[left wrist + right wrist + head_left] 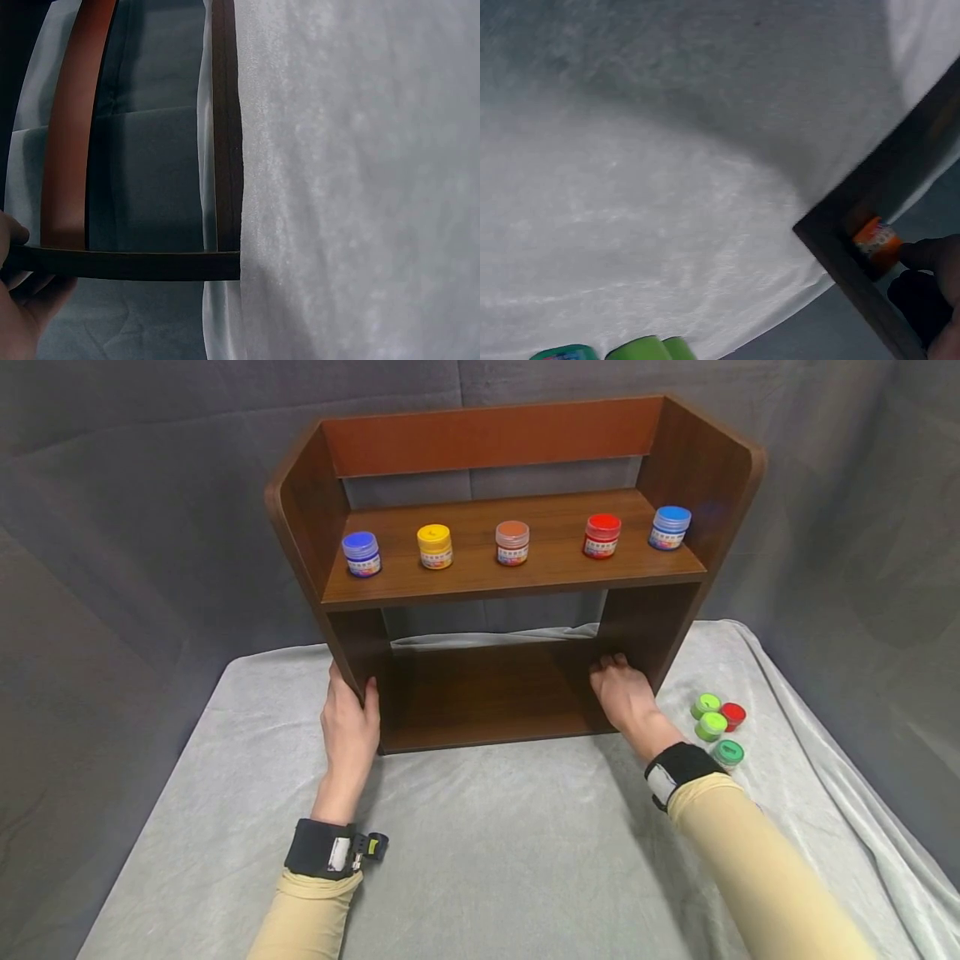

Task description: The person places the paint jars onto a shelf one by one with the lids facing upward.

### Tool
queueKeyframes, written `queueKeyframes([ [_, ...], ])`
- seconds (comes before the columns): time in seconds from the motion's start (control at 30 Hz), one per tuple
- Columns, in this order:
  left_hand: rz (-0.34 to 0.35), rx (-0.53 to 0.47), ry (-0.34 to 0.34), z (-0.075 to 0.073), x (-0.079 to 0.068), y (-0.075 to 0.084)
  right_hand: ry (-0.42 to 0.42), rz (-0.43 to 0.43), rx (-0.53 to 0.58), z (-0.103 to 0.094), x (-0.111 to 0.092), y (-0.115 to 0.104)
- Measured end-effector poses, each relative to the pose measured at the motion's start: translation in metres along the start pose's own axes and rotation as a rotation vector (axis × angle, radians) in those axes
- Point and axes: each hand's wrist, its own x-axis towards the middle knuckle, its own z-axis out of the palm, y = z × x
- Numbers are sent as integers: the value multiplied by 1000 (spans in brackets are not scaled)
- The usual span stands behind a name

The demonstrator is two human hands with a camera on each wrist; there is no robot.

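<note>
A dark brown two-tier wooden shelf [480, 693] stands upright on the cloth. My left hand [350, 727] grips the front edge of its left side panel, thumb on the inner side; the left wrist view shows the fingers [46, 296] around that board. Inside the lower tier, at the right corner, my right hand [628, 697] holds a small orange paint jar [877, 244]. The jar is hidden behind the hand in the head view. On the upper tier stand a dark blue jar [362, 555], yellow jar [435, 547], brown jar [512, 543], red jar [602, 536] and light blue jar [670, 528].
Right of the shelf, on the grey cloth [495, 843], two light green jars [711, 727], a red-lidded jar [733, 717] and a dark green-lidded jar [728, 753] sit close together. Grey curtains [150, 527] hang behind and at the sides.
</note>
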Motion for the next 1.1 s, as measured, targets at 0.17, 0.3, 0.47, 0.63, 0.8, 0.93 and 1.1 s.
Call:
queueKeyframes([
  [0.17, -2, 6, -3, 0, 0, -2, 87, 20, 124, -14, -3, -1],
  [0.3, -6, 10, -7, -1, 0, -1, 203, 22, 256, -22, -7, -1],
  [0.47, -6, 7, -14, -1, 0, 0, 273, 19, 385, -33, -14, -1],
  [0.63, -3, 3, -15, -1, 0, 0, 306, 14, 438, -44, -23, 0],
  [0.8, -2, 4, -11, 0, 0, 0, 288, 0, 485, -56, -32, 4],
  [0.93, -6, 5, -14, 0, 0, 0, 225, -30, 521, -64, -42, 9],
  [1.1, -5, 5, -7, 0, 0, -1, 215, -63, 530, -71, -57, 14],
])
